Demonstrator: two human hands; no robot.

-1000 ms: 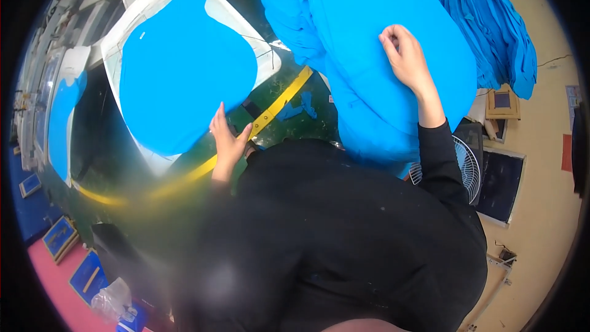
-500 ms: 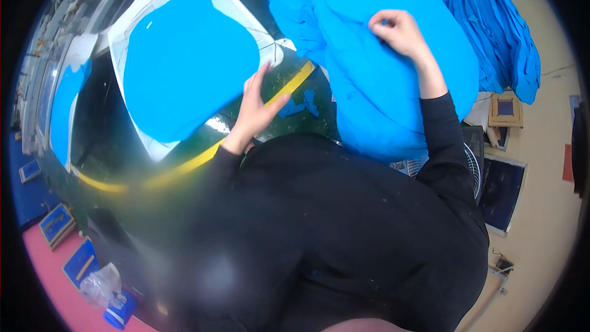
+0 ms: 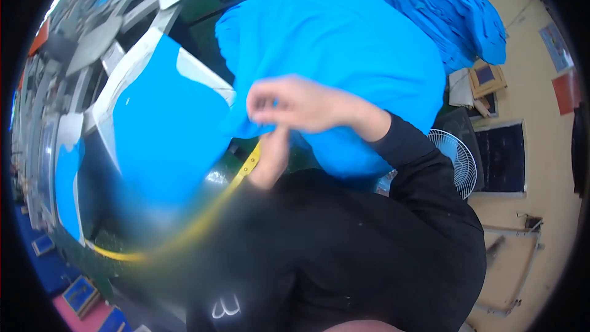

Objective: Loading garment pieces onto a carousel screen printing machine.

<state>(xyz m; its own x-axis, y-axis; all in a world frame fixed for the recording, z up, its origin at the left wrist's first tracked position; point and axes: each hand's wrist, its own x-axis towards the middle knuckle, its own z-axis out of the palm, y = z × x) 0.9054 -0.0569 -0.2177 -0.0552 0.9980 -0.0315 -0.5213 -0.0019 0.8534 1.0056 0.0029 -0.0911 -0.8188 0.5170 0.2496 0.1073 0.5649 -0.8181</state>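
Observation:
A large heap of bright blue fabric [image 3: 344, 31] lies in front of me, far and right of the middle. My right hand [image 3: 298, 104], slightly blurred, has its fingers curled at the heap's near left edge and is closed on the blue fabric. Just below it, my left hand [image 3: 273, 157] is raised beside the yellow curved strip [image 3: 249, 165]; its fingertips are hidden behind the right hand. To the left, a blue fabric piece [image 3: 166, 117] lies flat on a white board [image 3: 206, 75]. A fold of fabric from the heap reaches the board's right corner.
Another board with blue fabric [image 3: 69, 178] stands farther left. Darker blue fabric [image 3: 430, 12] is bunched behind the heap. On the right are a white wire fan guard [image 3: 458, 163], a dark framed panel [image 3: 501, 157] and a small wooden frame [image 3: 488, 78].
My right hand has come down and left from atop the heap to meet my left hand. The heap's near left edge is drawn toward the board. The view has shifted.

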